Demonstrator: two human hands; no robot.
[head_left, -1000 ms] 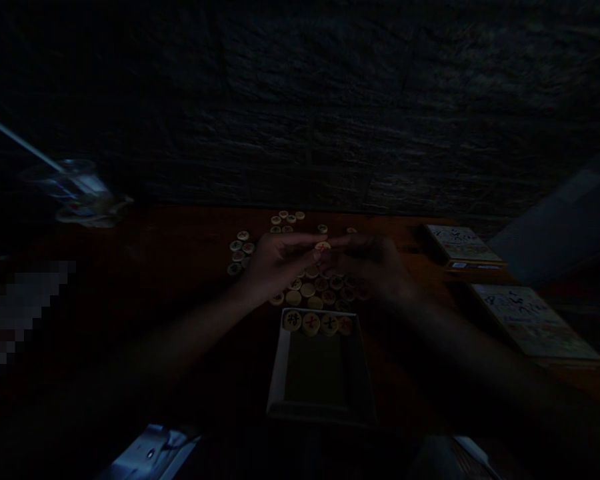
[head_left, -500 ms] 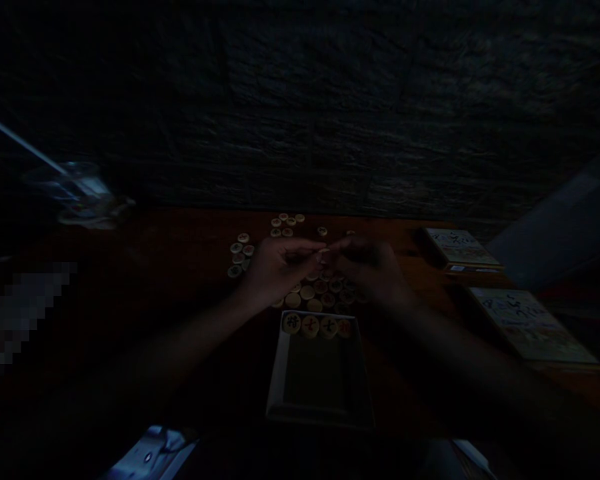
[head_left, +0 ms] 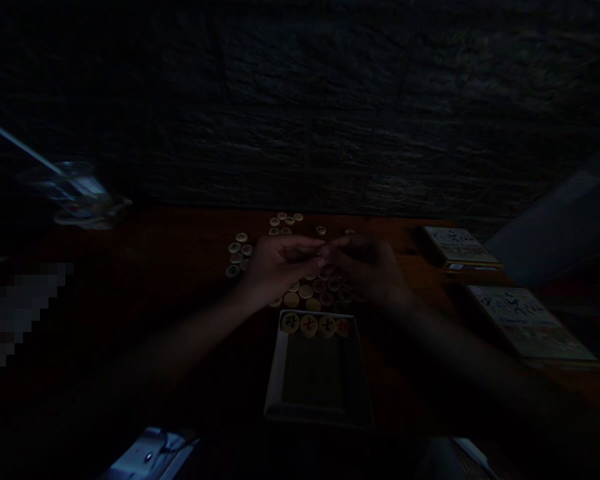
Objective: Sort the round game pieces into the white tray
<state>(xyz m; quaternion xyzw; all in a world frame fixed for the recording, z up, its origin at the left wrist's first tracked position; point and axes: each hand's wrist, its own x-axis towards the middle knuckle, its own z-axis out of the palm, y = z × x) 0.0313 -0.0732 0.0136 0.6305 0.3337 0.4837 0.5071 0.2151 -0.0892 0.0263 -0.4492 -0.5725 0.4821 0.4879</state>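
Observation:
My left hand (head_left: 275, 267) and my right hand (head_left: 367, 267) meet fingertip to fingertip above loose round chess pieces (head_left: 305, 292) on the wooden table. Both hands are closed in a pinch at a small pale piece that is mostly hidden between the fingers. Just in front of them lies an open box (head_left: 276, 380). Along its far edge sits a row of round pieces (head_left: 309, 325) with black or red characters. More loose pieces (head_left: 235, 258) lie left of my left hand, and others (head_left: 282, 217) lie beyond it.
Two flat printed boxes, one farther back (head_left: 460, 247) and one nearer (head_left: 530, 323), lie at the right. A clear cup (head_left: 77, 193) with a straw stands at the back left. A dark stone wall (head_left: 305, 120) rises behind the table (head_left: 180, 247).
The fingertips have drawn closer together, and the pale piece between them is more hidden. The view has shifted slightly; the box and loose pieces look unchanged.

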